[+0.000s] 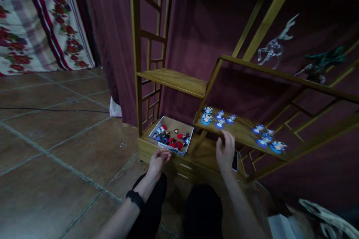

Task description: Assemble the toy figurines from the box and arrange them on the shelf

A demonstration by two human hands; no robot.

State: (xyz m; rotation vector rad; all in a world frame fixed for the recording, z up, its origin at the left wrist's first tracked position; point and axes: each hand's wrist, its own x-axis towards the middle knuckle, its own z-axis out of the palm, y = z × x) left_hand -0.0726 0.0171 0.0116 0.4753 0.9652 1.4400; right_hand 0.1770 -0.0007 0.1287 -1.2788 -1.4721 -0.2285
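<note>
My left hand [159,160], with a dark band on the wrist, is just in front of a white box [189,148]. Its fingers are curled together, and whatever they may hold cannot be made out. In the box lie several small figurines [171,140] with red, black and blue parts. My right hand [226,151] is raised before a low wooden shelf [241,130], thumb and fingers apart, with nothing visible in it. Nearest to it stands a small blue-and-white figurine [220,122]. Several similar figurines [265,139] on blue bases stand along the same shelf.
The wooden display rack [136,52] has an upper ledge [176,81] at left. A clear horse figure [273,46] and a dark green figure [322,63] stand higher up. Under the low shelf lies a phone-like dark object [235,160]. A cable [56,109] crosses the tiled floor.
</note>
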